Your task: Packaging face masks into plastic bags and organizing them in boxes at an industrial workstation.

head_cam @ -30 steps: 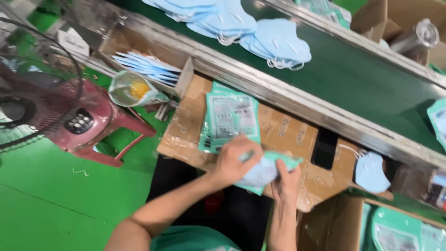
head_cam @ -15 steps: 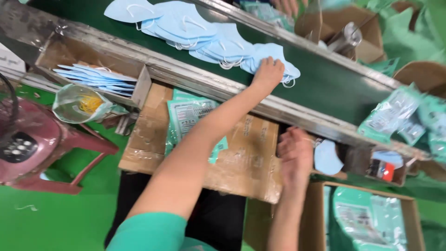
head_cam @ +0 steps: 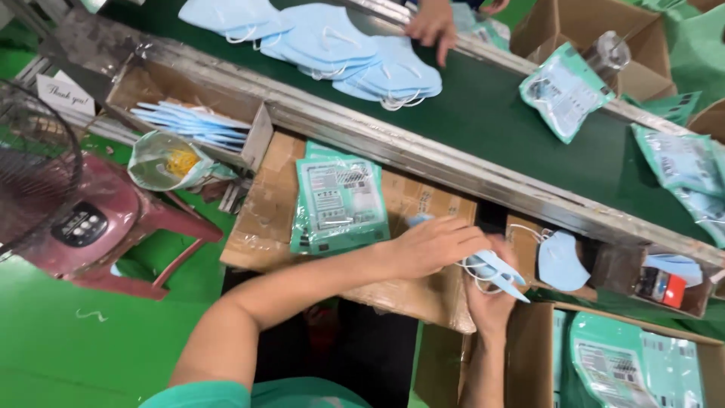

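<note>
folded mask point(head_cam: 498, 270) — long axis toward right

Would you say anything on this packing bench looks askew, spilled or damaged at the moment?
Nothing looks damaged or spilled. The left hand and right hand hold a folded light blue mask over the cardboard bench top. The green pouches sit in a slightly skewed stack, and the masks on the belt overlap loosely.

Your hands hold pale blue masks point(head_cam: 495, 270) with white loops. The pouches point(head_cam: 340, 200) are mint green with white panels, on brown cardboard point(head_cam: 423, 291). The belt point(head_cam: 483, 113) is dark green.
</note>
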